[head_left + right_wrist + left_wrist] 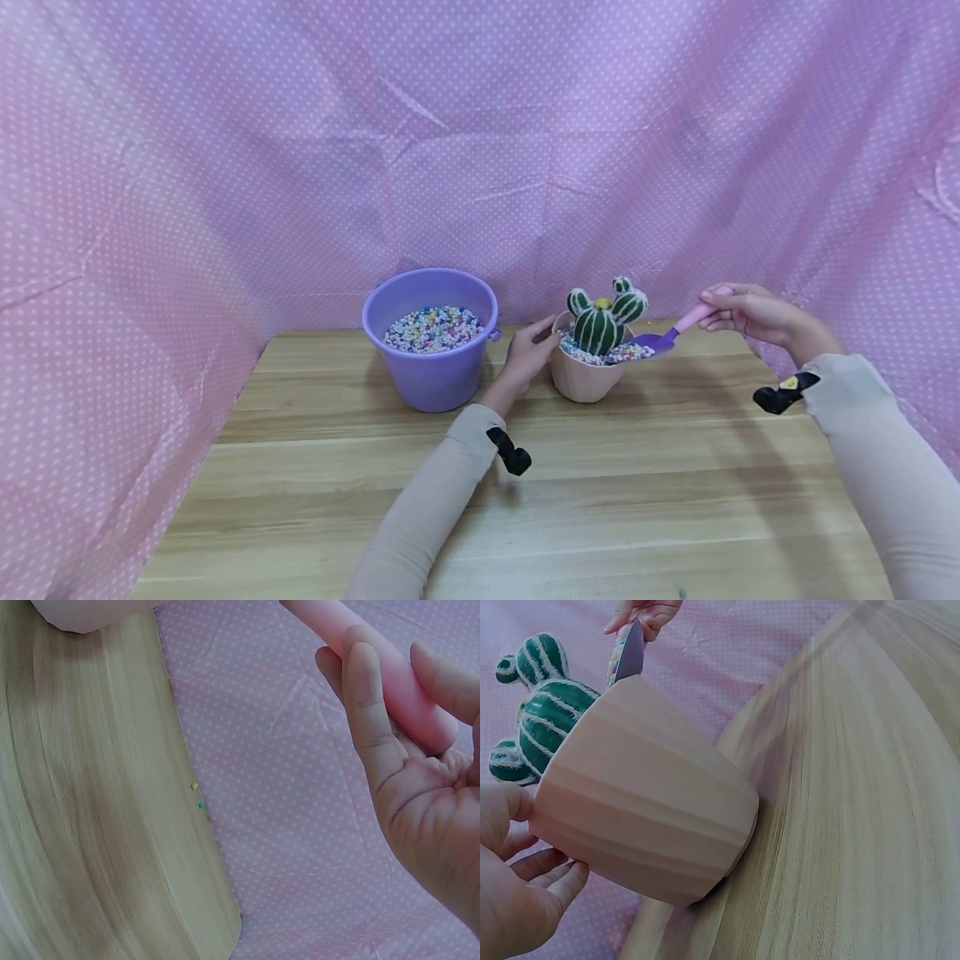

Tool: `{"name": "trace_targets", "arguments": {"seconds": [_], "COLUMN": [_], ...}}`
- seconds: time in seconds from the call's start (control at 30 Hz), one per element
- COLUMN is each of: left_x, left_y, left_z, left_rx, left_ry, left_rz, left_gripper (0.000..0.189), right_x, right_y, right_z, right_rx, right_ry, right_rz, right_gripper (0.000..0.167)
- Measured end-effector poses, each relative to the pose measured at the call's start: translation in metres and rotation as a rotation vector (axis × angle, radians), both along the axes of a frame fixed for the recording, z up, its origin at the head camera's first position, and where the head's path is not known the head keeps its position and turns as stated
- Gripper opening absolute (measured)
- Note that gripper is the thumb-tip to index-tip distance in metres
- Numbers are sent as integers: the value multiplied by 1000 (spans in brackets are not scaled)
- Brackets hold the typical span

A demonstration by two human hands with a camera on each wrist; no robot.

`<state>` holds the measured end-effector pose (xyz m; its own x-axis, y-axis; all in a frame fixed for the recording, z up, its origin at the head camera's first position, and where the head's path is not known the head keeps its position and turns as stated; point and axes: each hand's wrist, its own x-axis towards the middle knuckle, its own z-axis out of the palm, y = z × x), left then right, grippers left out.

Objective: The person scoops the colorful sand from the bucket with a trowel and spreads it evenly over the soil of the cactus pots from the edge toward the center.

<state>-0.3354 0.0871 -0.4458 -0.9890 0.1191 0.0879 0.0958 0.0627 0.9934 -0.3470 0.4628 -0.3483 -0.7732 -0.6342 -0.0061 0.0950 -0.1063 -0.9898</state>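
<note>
A pale pink flowerpot stands on the table with a green, white-striped toy cactus in it. Small multicoloured beads surround the cactus base. My left hand grips the pot's left rim, its fingers against the outer wall. On the other side, my right hand holds a small trowel by its pink handle, between thumb and fingers. The purple trowel blade carries a heap of beads, and its tip overlaps the right side of the pot's rim.
A purple bucket, partly filled with similar beads, stands left of the pot. Pink dotted cloth hangs behind and around the wooden table. Two loose beads lie by the table's right edge.
</note>
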Motion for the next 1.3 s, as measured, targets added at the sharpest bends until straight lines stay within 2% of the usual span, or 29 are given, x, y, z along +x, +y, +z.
{"name": "trace_targets", "arguments": {"seconds": [0.17,0.33,0.57,0.87,1.03,1.3], "left_x": [5,12,11,4,3,-1], "left_y": [3,7,5,0,-1,-3], "left_z": [2,2,4,2,3,4], "left_rx": [-11,-21,-25,35,39,59], "left_ry": [55,99,67,3,-11,-76], "left_rz": [55,59,36,-6,-10,-36], "left_gripper": [44,47,52,53,54,55], "right_x": [-1,-2,-5,-7,-6,-6], "right_y": [0,1,2,-1,-1,-3], "right_z": [0,-2,-3,1,3,6], "right_rx": [8,10,14,32,37,37], "right_ry": [-7,-6,-8,-14,-12,-8], "right_rz": [-19,-24,-9,-9,-12,-27], "right_gripper": [37,38,40,39,39,36]}}
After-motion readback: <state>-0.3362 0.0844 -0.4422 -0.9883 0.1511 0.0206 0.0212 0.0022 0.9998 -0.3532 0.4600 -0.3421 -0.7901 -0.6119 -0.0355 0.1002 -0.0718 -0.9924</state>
